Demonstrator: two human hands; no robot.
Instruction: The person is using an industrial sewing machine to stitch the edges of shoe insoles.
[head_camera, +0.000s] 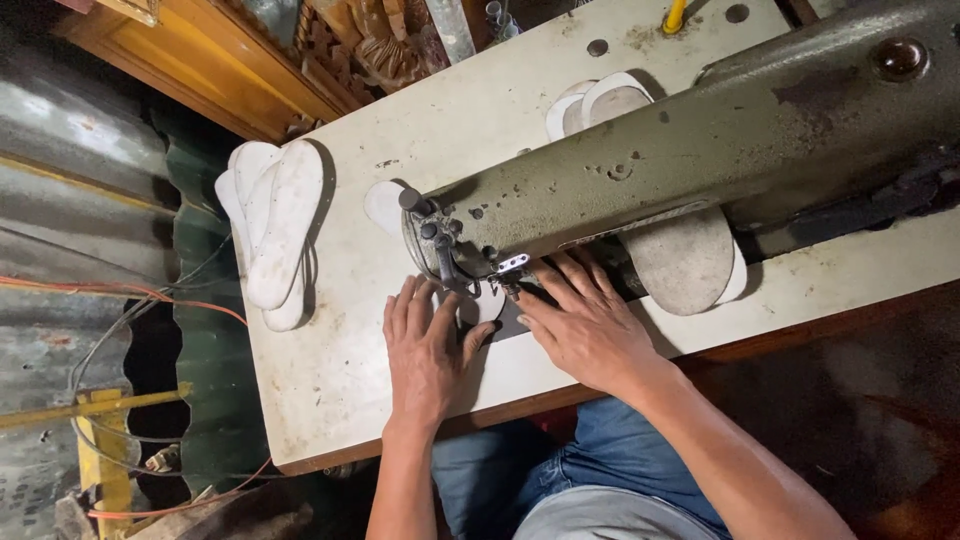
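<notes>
The person's left hand (425, 350) lies flat and open, palm down, on a white insole (484, 303) that sits under the needle end of an olive-green sewing machine (640, 165); nothing is gripped, the fingers only press the piece to the table (330, 380). The right hand (585, 325) is also spread open and flat, just right of the needle, its fingertips touching the same insole and the dark plate beneath it. The insole shows only in part, between the two hands and under the machine head. To do this step well, it seems wise to keep both palms light and even, so the piece slides without twisting, and to keep fingertips clear of the needle. Left of the left hand, well apart, lies a stack of white insoles (275, 235). Beyond the right hand, under the machine arm, rests a grey insole (685, 260); more white ones (600, 103) lie behind the machine.
</notes>
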